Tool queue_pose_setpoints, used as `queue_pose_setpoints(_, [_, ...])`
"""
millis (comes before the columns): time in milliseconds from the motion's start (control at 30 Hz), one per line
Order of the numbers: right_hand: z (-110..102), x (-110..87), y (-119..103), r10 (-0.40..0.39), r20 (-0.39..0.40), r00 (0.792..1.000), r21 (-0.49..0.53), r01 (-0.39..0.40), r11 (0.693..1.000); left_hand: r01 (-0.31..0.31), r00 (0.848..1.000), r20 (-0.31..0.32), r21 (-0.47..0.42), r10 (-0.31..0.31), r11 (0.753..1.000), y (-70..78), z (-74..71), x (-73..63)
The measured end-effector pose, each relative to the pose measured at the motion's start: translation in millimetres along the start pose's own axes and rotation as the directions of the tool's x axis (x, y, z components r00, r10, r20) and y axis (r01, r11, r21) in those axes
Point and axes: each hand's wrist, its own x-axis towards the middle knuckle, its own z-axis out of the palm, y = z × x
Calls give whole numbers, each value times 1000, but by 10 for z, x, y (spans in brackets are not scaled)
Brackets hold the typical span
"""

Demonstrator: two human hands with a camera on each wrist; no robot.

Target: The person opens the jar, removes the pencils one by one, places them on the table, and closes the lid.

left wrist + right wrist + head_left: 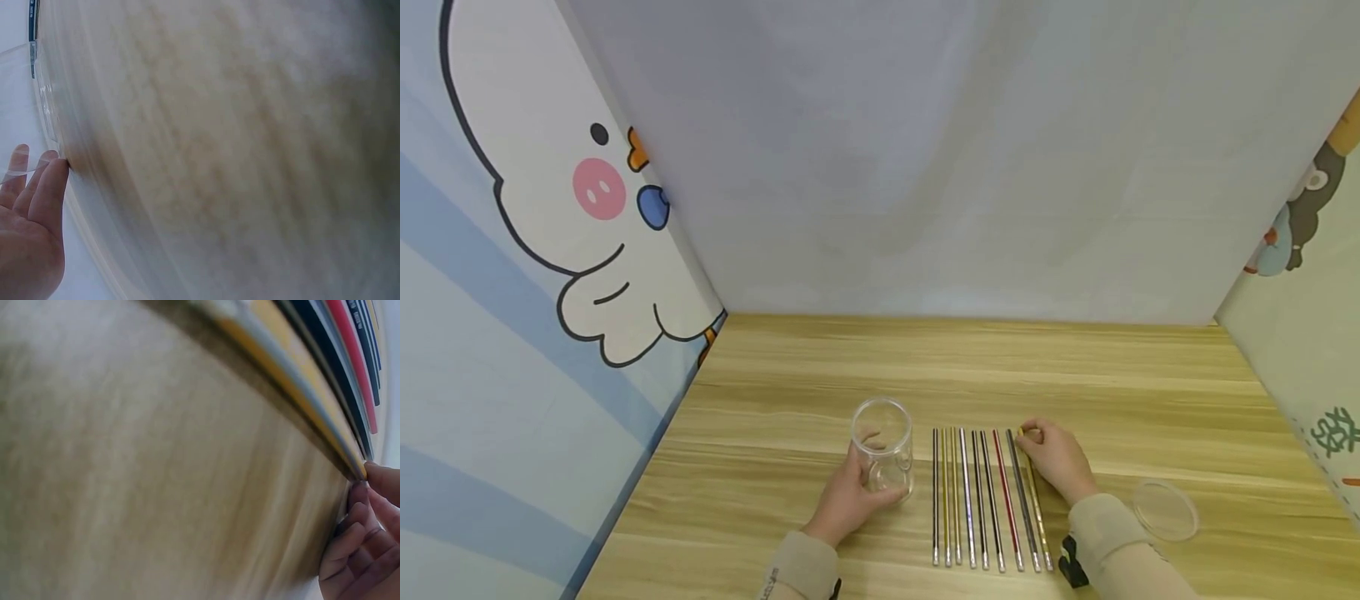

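Observation:
My left hand (848, 502) holds a clear, uncapped jar (892, 467) upright on the table, thumb on the near side and fingers around the far side. To its right, several pencils lie side by side in a row, among them a red pencil (1006, 500), a silver one (967, 500) and a black one (936, 500). At the row's right end, my right hand (1060, 458) pinches the far tip of a yellow pencil (1037, 500) between thumb and finger. The right wrist view shows this yellow pencil (312, 397) lying along the table, with the other fingers curled below.
A clear round lid (1165, 510) lies on the wooden table (805, 358), right of my right forearm. A plain pale wall (925, 167) stands behind the table, and printed panels with cartoon animals border it at left and right.

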Motion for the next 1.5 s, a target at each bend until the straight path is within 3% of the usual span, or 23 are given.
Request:
queue_pose_setpoints(300, [-2, -18, 5, 6, 2, 1000, -8, -6, 1000, 8, 1000, 1, 14, -8, 1000, -1, 9, -6])
queue_pose_setpoints(567, [-27, -27, 67, 13, -19, 1000, 13, -12, 1000, 8, 1000, 5, -26, -8, 1000, -9, 29, 6])
queue_pose_setpoints(1067, [-208, -242, 62, 4, -54, 999, -30, -5, 1000, 17, 1000, 11, -15, -17, 1000, -11, 13, 4])
queue_pose_setpoints(1300, [-267, -422, 93, -8, -120, 993, -53, 2, 999, 35, 999, 12, -14, -35, 999, -10, 5, 3])
queue_pose_setpoints(1500, [-320, -594, 153, -48, -220, 974, -69, 33, 997, 39, 999, 11, 2, -39, 999, 8, 6, 8])
